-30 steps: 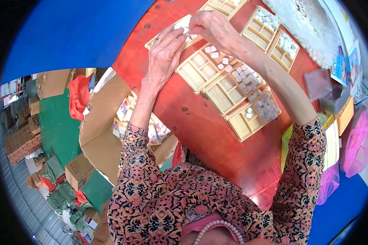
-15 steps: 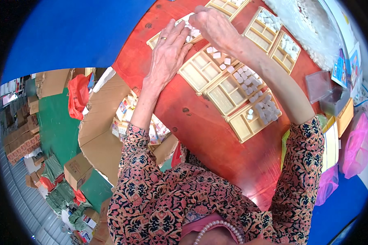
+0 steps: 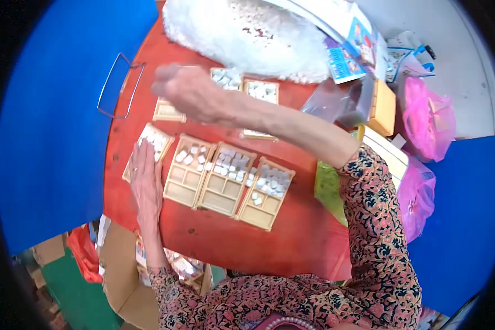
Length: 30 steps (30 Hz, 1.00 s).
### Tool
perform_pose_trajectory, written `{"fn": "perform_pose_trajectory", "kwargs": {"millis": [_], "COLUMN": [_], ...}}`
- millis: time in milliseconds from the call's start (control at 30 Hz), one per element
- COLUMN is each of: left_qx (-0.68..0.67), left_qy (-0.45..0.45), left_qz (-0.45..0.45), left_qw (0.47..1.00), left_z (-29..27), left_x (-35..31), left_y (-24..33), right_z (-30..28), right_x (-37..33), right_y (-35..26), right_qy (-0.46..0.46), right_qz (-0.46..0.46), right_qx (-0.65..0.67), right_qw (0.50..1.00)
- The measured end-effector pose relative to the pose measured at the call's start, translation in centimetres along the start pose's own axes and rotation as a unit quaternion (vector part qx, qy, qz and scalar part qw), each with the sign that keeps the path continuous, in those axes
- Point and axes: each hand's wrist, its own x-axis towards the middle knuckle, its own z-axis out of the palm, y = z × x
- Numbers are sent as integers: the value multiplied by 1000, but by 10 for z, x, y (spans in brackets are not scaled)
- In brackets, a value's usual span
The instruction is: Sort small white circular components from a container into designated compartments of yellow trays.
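My left hand [image 3: 144, 181] lies with fingers stretched over the near side of a pale wooden compartment tray [image 3: 160, 144] at the left, which holds small white cubes. My right hand [image 3: 190, 94] is smeared by motion above another compartment tray [image 3: 169, 111] farther back; its fingers cannot be made out, and the hand hides part of that tray. Beside my left hand stand three trays in a row: the left tray [image 3: 182, 179], the middle tray [image 3: 220, 187] and the right tray [image 3: 258, 216]. Each has white cubes in its far part and bare compartments nearer me.
Farther back, two trays of cubes stand partly behind my right forearm. A large clear bag [image 3: 247, 41] of white cubes lies along the far edge. Plastic boxes [image 3: 357, 102] and pink bags [image 3: 426, 118] sit right. A wire loop [image 3: 121, 85] juts past the red table's left edge.
The view has turned, bringing the whole far side of the table in. My right hand has moved off the left tray toward the tray behind it. My left hand stays at the left tray.
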Motion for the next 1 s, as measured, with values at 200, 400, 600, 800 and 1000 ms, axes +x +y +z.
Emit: {"fn": "perform_pose_trajectory", "kwargs": {"millis": [200, 400, 600, 800, 1000], "left_qx": [18, 26, -54, -72, -35], "left_qy": [9, -6, 43, 170, 167], "left_qz": [-2, -10, -48, 12, 5], "left_qw": [1000, 1000, 996, 983, 985], "left_z": [-6, -5, -1, 8, 2], "left_x": [-4, -3, 5, 5, -18], "left_y": [0, -2, 8, 0, -7], "right_z": [-87, -83, -43, -62, -46], "right_x": [-17, -67, -137, -166, -125], "right_y": [94, 165, 249, 313, 226], "right_qy": [109, -26, -136, -159, -254], "right_qz": [90, 302, 74, 27, 184], "right_qx": [-122, -49, -104, -96, -106], "right_qw": [982, 952, 982, 982, 944]}}
